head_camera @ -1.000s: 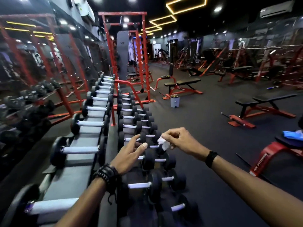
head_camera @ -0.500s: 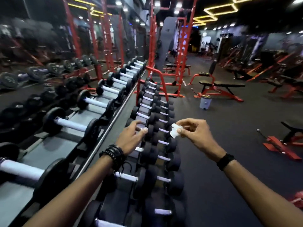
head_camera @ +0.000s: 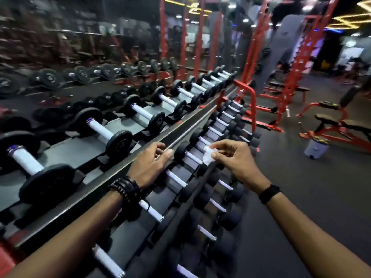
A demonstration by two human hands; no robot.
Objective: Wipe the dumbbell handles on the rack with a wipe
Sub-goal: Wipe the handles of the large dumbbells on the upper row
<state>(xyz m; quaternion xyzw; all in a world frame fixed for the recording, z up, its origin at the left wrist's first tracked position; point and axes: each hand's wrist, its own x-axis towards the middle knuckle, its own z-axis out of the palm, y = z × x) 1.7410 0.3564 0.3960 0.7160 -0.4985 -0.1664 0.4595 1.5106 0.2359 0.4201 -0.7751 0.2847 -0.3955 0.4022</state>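
A long tiered dumbbell rack [head_camera: 140,157] runs from near left to far right, with black dumbbells and pale handles. My right hand [head_camera: 232,159] pinches a small crumpled white wipe [head_camera: 208,154] just above the handle of a small dumbbell [head_camera: 192,157] on the middle tier. My left hand [head_camera: 149,164] hovers over the metal rail between the tiers, fingers loosely curled and holding nothing. Large dumbbells [head_camera: 104,133] sit on the upper tier to the left.
A red frame [head_camera: 249,101] stands at the far end of the rack. Red benches [head_camera: 337,125] and a small grey bin [head_camera: 316,148] stand on the dark floor to the right. A mirror wall [head_camera: 60,57] lies behind the rack.
The view has swung left and closer to the rack. My right hand has brought the wipe down nearer a small dumbbell's handle, and my left hand has shifted onto the rail side.
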